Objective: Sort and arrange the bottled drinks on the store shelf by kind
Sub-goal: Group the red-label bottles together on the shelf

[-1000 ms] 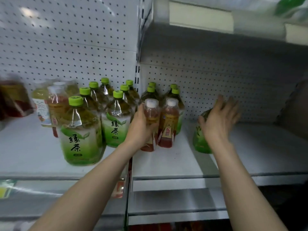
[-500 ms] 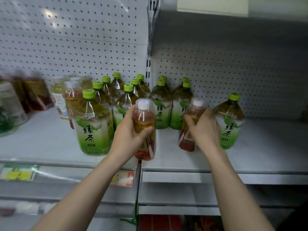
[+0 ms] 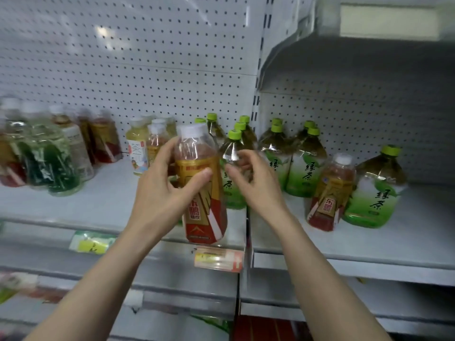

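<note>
My left hand [image 3: 163,193] grips a white-capped bottle with a gold and red label [image 3: 200,185], held up in front of the shelf edge. My right hand [image 3: 256,183] hovers just right of it with fingers spread and nothing in it, close to a green tea bottle [image 3: 232,158]. A second gold and red bottle [image 3: 331,193] stands on the right shelf [image 3: 418,244] beside a lone green tea bottle [image 3: 376,190]. Several green-capped green tea bottles [image 3: 299,163] cluster at the back middle.
On the left shelf [image 3: 98,207] stand blurred mixed bottles: dark green ones [image 3: 46,158], red-brown ones [image 3: 105,136] and a pale yellow tea bottle [image 3: 138,148]. Price tags [image 3: 218,259] hang on the shelf front. A pegboard wall [image 3: 147,57] backs the shelves; another shelf [image 3: 369,45] overhangs at right.
My left hand has lifted its gold and red bottle higher and closer. My right hand let go of the second gold and red bottle, which now stands on the right shelf, and moved left.
</note>
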`<action>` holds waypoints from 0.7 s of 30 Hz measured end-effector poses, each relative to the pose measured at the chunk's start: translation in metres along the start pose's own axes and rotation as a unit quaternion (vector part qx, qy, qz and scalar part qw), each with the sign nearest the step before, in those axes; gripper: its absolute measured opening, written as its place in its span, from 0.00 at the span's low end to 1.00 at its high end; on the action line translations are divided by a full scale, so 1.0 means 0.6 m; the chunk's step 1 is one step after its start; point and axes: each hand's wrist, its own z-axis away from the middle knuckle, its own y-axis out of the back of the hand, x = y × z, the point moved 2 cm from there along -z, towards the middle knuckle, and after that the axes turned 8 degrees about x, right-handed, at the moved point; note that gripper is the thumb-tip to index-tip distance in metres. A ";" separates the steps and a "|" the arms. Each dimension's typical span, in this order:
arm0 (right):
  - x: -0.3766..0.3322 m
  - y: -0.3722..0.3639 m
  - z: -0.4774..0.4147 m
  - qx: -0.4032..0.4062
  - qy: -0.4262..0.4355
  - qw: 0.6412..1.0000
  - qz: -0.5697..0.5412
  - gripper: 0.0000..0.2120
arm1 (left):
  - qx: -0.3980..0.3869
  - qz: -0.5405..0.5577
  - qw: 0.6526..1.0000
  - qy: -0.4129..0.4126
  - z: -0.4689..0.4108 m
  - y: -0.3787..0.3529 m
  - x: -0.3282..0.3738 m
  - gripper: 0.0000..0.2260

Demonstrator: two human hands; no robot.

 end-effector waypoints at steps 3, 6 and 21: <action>-0.033 -0.071 -0.003 -0.105 -0.006 0.994 -0.035 0.32 | 0.024 -0.015 1.000 0.013 -0.012 0.051 -0.020 0.34; -0.046 -0.103 -0.002 -0.123 -0.021 0.991 -0.038 0.35 | 0.033 -0.030 0.999 0.023 -0.022 0.077 -0.044 0.34; 0.064 0.111 0.033 -0.017 -0.112 0.991 0.071 0.37 | -0.028 -0.001 0.998 0.053 -0.048 -0.029 -0.125 0.33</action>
